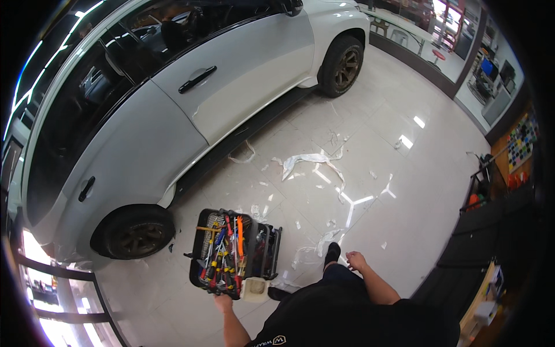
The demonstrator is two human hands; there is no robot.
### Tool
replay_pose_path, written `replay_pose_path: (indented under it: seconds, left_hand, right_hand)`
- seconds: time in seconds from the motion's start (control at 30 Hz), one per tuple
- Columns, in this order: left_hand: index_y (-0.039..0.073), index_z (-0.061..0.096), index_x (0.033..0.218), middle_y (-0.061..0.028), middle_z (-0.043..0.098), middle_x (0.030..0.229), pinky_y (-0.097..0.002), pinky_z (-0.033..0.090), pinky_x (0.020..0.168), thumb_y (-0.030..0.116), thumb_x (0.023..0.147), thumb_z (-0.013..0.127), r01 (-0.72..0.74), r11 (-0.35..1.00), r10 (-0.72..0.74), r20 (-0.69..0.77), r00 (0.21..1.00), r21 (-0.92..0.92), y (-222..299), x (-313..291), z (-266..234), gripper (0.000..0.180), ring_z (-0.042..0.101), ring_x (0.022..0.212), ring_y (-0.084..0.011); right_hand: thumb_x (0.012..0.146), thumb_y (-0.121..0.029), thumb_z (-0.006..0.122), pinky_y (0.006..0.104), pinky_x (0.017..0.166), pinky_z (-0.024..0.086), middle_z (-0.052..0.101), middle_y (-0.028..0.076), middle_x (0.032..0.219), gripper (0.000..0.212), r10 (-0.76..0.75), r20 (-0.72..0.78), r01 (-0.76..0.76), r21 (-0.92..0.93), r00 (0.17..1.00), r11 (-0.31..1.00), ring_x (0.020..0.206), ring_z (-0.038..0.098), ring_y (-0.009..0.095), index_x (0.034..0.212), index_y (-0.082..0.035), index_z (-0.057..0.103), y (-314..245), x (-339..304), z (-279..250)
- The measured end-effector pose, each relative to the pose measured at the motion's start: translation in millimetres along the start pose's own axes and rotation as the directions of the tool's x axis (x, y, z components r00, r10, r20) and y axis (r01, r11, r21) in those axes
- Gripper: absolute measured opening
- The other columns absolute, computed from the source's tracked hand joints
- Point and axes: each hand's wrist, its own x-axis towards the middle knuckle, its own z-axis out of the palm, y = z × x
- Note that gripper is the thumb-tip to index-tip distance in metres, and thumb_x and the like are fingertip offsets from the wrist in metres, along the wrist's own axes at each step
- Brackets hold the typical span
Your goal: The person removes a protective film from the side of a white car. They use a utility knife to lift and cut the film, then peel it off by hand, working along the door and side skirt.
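1. Status (judged): hand tools [222, 254] lie jumbled in black toolbox [251, 248]; none seen in either hand. White scraps [303, 159] loose on flr beside white car [248, 75], doors shut. Done vs. left: can't tell from 1 view.
2. L hand [222, 303]: at toolbox's near edge, apparently touching; fingertips partly hidden, grip unclear.
3. R hand [356, 261]: fingers loosely bent, apart, seemingly empty; toolbox well to its L.

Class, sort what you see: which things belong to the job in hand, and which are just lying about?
Likely job things, nearest the left hand:
Open black tool tray
Long orange tool inside
Pale rectangular tub beside the tray

Apparently lying about:
Long, crumpled white strip on pale floor tiles
Smaller crumpled whitish scrap
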Motion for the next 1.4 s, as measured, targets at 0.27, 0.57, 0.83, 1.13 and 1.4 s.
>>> replay_pose_path:
  seconds: [0.27,0.57,0.83,1.13,1.4]
  left_hand:
    - [-0.004,0.049,0.136,-0.0326,0.059,0.128,-0.0526,0.048,0.102,0.028,0.092,0.056,0.015,0.986,0.018,-0.191,0.981,0.169,112,-89,2,0.056,0.060,0.117,-0.0479]
    - [-0.010,0.050,0.137,-0.0336,0.056,0.133,-0.0522,0.043,0.106,0.029,0.097,0.057,-0.189,0.965,0.231,-0.250,0.940,0.180,240,-122,46,0.056,0.055,0.122,-0.0480]
    - [-0.003,0.065,0.122,-0.0287,0.067,0.122,-0.0556,0.044,0.103,0.050,0.100,0.047,-0.142,0.882,0.179,-0.040,0.983,0.449,358,-125,148,0.060,0.062,0.119,-0.0439]
    - [-0.003,0.069,0.107,-0.0264,0.072,0.107,-0.0516,0.054,0.089,0.036,0.099,0.059,0.060,0.974,-0.024,-0.166,0.986,0.217,413,-84,184,0.041,0.069,0.103,-0.0438]
    - [-0.001,0.071,0.107,-0.0268,0.071,0.111,-0.0511,0.054,0.092,0.022,0.093,0.059,0.163,0.958,-0.135,-0.129,0.982,0.234,411,-88,180,0.029,0.068,0.107,-0.0439]
  right_hand:
    - [0.099,-0.034,0.058,0.0396,0.054,0.060,0.072,0.019,0.091,0.047,0.023,-0.268,-0.008,0.056,0.963,0.998,0.069,0.072,0.026,0.127,0.002,0.061,35,65,-208]
    - [0.099,-0.030,0.056,0.0422,0.050,0.057,0.068,0.016,0.088,0.038,0.066,-0.221,-0.038,0.130,0.973,0.991,0.063,0.070,0.029,0.125,-0.002,0.059,13,141,-251]
    - [0.094,-0.018,0.057,0.0430,0.062,0.060,0.073,0.017,0.090,0.033,0.082,-0.085,-0.075,0.080,0.993,0.994,0.074,0.074,0.029,0.119,0.002,0.064,-97,159,-209]
    - [0.093,-0.013,0.055,0.0436,0.077,0.056,0.072,0.023,0.080,0.025,-0.522,-0.330,0.277,-0.567,0.787,0.776,0.077,0.072,0.034,0.090,-0.002,0.078,-246,273,-341]
    - [0.104,-0.023,0.050,0.0351,0.044,0.043,0.057,0.008,0.060,0.039,-0.899,-0.234,0.728,-0.529,0.370,0.437,0.043,0.049,0.015,0.078,0.000,0.068,-416,369,-370]
